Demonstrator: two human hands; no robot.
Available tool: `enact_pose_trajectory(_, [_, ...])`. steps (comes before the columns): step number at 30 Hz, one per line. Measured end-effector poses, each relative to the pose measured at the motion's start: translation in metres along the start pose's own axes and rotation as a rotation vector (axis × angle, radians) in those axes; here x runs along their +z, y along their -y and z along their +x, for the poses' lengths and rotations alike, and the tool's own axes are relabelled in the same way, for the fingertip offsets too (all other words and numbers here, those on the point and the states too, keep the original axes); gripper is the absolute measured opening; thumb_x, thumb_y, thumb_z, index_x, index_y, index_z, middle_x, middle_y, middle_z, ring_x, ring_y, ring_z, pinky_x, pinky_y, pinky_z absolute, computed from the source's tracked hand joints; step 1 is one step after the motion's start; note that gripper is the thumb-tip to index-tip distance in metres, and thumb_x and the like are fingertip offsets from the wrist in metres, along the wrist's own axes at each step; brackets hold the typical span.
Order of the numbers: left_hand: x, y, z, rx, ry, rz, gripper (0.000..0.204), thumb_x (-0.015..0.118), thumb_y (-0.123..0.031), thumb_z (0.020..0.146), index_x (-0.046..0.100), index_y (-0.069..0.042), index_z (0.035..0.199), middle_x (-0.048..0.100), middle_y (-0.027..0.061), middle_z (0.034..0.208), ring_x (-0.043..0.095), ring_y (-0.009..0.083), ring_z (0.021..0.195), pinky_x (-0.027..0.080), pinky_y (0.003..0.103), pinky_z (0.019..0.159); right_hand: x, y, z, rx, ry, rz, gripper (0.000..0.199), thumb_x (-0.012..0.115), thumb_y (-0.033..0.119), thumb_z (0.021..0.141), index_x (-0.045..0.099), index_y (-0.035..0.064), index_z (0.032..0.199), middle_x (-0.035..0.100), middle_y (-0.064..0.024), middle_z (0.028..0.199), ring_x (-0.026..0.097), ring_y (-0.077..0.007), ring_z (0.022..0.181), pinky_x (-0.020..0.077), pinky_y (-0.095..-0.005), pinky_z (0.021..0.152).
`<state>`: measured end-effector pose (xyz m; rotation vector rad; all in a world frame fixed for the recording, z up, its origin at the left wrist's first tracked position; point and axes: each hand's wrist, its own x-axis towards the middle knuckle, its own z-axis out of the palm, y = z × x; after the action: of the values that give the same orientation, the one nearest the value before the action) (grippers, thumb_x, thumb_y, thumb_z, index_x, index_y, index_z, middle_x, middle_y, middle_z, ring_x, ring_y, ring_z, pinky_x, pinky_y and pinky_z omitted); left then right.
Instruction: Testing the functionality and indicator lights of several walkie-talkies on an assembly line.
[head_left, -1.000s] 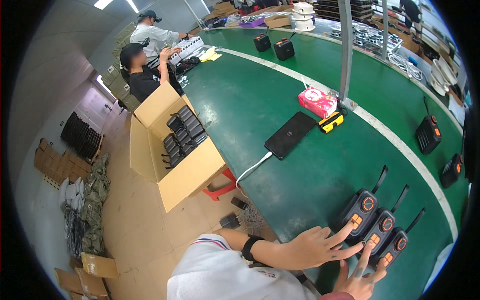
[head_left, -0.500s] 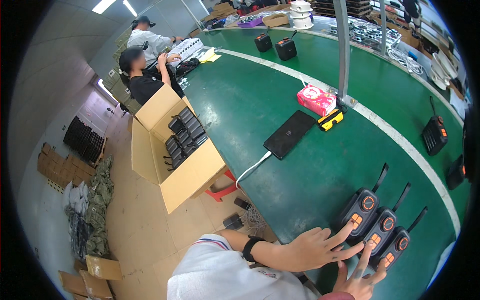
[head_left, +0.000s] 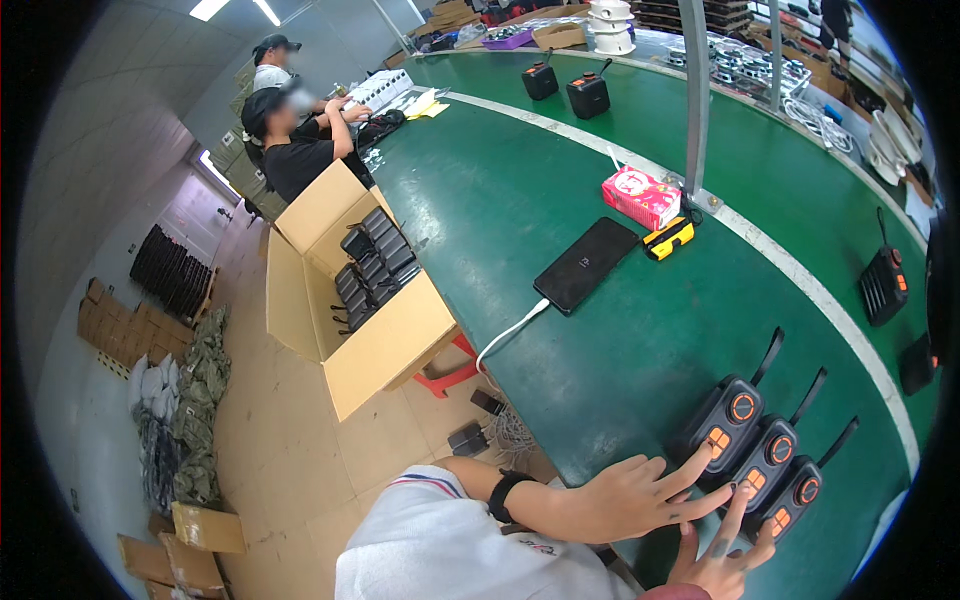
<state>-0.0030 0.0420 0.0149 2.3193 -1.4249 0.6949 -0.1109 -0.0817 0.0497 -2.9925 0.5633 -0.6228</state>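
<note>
Three black handheld devices with orange buttons and wrist straps stand in a row at the table's near right: a left device (head_left: 737, 385), a middle device (head_left: 783, 432) and a right device (head_left: 803, 475). My left hand (head_left: 625, 497) reaches across with fingers spread, one fingertip on the orange buttons of the left device and another by those of the middle one. From below, my right hand (head_left: 712, 572) stretches one finger to the middle device's buttons and another to the right device's. Neither hand grips anything; the two hands nearly touch.
A black phone (head_left: 587, 265) on a white cable lies on the green table (head_left: 480, 210), near a pink carton (head_left: 642, 198) and a yellow-black item (head_left: 668, 239). An open cardboard box (head_left: 395, 355) of black devices stands left. Two people sit beyond. A metal post (head_left: 696, 110) rises behind.
The whole view has shifted slightly. My fingers keep their places on the devices' buttons. At the far left, the two people have changed their posture and arm positions.
</note>
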Motion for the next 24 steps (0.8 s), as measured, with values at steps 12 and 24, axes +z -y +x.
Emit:
enact_pose_trajectory(12, [0.0009, -0.0007, -0.0015, -0.034, -0.002, -0.014, 0.057, 0.059, -0.016, 0.084, 0.043, -0.032, 0.137, 0.046, 0.014, 0.135, 0.041, 0.0088, 0.051, 0.038, 0.019, 0.049, -0.0034, 0.0038, 0.0006, 0.04, 0.044, -0.028, 0.07, 0.074, 0.048, 0.07, 0.05, 0.0331, 0.133, 0.038, -0.0039, 0.136, 0.052, -0.0271, 0.11, 0.0554, -0.032, 0.05])
enact_pose_trajectory(24, [-0.0029, 0.0002, -0.0008, -0.022, 0.02, -0.012, 0.057, 0.059, -0.018, 0.084, 0.043, -0.028, 0.137, 0.047, 0.0141, 0.132, 0.043, 0.0101, 0.053, 0.038, 0.02, 0.051, -0.0021, 0.0053, 0.0008, 0.055, 0.027, -0.034, 0.066, 0.075, 0.047, 0.07, 0.052, 0.0333, 0.131, 0.038, -0.0068, 0.131, 0.055, -0.028, 0.105, 0.0548, -0.0347, 0.049])
